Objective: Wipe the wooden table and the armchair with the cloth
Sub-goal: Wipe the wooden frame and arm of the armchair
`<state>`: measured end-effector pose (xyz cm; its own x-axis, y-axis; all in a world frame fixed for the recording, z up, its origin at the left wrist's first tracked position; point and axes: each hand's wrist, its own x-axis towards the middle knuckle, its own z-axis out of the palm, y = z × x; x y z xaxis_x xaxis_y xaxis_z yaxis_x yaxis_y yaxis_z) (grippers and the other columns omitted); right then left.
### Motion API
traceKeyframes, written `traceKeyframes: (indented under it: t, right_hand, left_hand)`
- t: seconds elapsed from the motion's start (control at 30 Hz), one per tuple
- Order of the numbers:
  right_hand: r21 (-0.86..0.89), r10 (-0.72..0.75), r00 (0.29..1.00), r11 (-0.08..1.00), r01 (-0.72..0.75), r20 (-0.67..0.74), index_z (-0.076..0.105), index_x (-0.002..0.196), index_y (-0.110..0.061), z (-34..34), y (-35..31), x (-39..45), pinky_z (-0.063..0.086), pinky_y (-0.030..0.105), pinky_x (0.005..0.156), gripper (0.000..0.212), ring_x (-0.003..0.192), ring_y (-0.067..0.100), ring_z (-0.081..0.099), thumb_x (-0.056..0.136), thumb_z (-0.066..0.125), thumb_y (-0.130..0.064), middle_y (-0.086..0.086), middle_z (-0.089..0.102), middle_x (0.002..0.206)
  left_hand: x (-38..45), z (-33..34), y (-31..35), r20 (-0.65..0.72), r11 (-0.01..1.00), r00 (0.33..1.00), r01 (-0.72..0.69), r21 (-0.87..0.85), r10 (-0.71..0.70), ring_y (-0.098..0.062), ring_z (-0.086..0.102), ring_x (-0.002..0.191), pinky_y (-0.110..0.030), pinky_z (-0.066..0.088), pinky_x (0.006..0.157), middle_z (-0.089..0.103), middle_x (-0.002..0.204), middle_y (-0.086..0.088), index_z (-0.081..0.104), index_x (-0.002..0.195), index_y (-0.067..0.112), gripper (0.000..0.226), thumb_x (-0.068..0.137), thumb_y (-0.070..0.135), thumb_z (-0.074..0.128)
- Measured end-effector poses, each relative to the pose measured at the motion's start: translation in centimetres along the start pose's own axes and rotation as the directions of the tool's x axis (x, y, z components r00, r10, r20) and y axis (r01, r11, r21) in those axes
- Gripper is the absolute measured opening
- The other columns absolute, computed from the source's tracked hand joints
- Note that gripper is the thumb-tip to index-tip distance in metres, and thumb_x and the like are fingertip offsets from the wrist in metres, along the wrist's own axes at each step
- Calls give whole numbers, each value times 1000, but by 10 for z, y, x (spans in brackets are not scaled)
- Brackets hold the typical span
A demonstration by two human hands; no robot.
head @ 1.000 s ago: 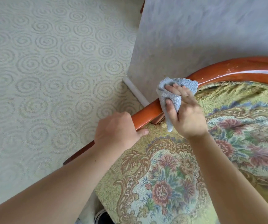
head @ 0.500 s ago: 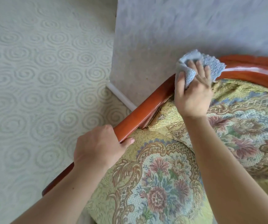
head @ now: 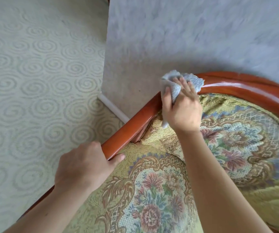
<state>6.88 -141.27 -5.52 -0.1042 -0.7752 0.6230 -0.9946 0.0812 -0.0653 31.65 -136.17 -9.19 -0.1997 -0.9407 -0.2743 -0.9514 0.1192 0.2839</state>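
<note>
Armchair fills the lower right, pushed against the grey wall, patterned carpet on the left. Its polished wooden rail is the long axis that matters: it runs from lower left up toward the upper right, then curves round the back of the floral cushion along the wall.

Left hand sits low on the straight part of the rail, fingers wrapped over the top, thumb on the inner edge, steadying. Right hand is further up the rail, right at the start of the bend, fingers closed around a bunched blue cloth and pressing it onto the wood. The cloth covers the top of the rail there, a tail hanging down the inside by the cushion.

So the right hand is the nearer one to the curved back section, which lies up and to the right of it. Judgement: wiping along the rail is under way, and the next stroke follows the curve rightward. No tabletop in view.
</note>
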Motion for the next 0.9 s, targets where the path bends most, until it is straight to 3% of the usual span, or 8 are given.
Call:
traceKeyframes:
  t: [0.13,0.23,0.37,0.5,0.67,0.73,0.8,0.9]
  right_hand:
    - [-59,249,962,965,-257,-112,70,109,11,-19,48,30,43,62,106,48,129,50,51,105,40,-26,28,59,135]
    - [9,408,908,913,-409,-95,69,110,14,-16,48,33,37,58,113,58,139,48,40,104,32,-31,26,52,144]
    - [96,278,951,959,-267,-135,63,123,11,6,-4,-1,42,70,101,36,127,58,47,102,48,-14,33,56,135]
    - [134,76,992,987,-90,102,66,121,9,23,-52,-44,27,58,119,48,139,42,43,103,37,-25,24,57,139]
    - [106,-85,988,992,71,131,72,101,16,5,-10,-23,35,47,118,51,132,36,54,102,42,-26,22,63,132]
    - [21,-7,997,1000,6,71,71,100,16,-10,18,-2,41,51,112,49,128,41,56,102,43,-25,25,63,130]
    - [-45,175,984,983,-177,-32,69,96,19,-24,47,20,43,59,105,51,124,49,55,101,44,-25,31,61,128]
    - [-61,427,903,901,-429,-45,69,89,17,-35,71,41,36,58,114,63,137,48,43,105,35,-33,30,52,141]
  left_hand:
    - [0,0,-2,26,1000,1000,-7,-10,7,-5,55,41,-21,35,40,57,51,11,54,74,30,70,69,97,35]
    - [-1,-1,-1,39,1000,999,-4,-23,5,-6,55,40,-20,33,39,57,51,11,53,74,30,68,70,95,38]
    - [-1,-3,0,52,1000,999,-6,-29,7,-7,55,38,-20,34,39,58,49,10,54,73,28,67,71,94,40]
    - [-1,-5,2,61,999,998,2,-38,1,-9,58,42,-22,43,43,59,52,9,55,74,27,70,69,95,41]
    - [-1,-7,1,86,999,996,-6,-50,10,-8,61,45,-26,53,51,62,54,7,57,77,27,71,71,95,37]
    - [-1,-7,2,75,999,997,-7,-47,11,-8,61,45,-26,51,51,63,55,8,57,77,27,72,71,95,36]
    - [-1,-7,2,72,999,997,-5,-44,8,-7,61,45,-24,49,50,62,54,8,57,76,27,71,71,95,36]
    - [-1,-7,2,83,999,997,-3,-51,7,-7,60,41,-23,45,46,62,50,8,58,74,27,71,72,94,36]
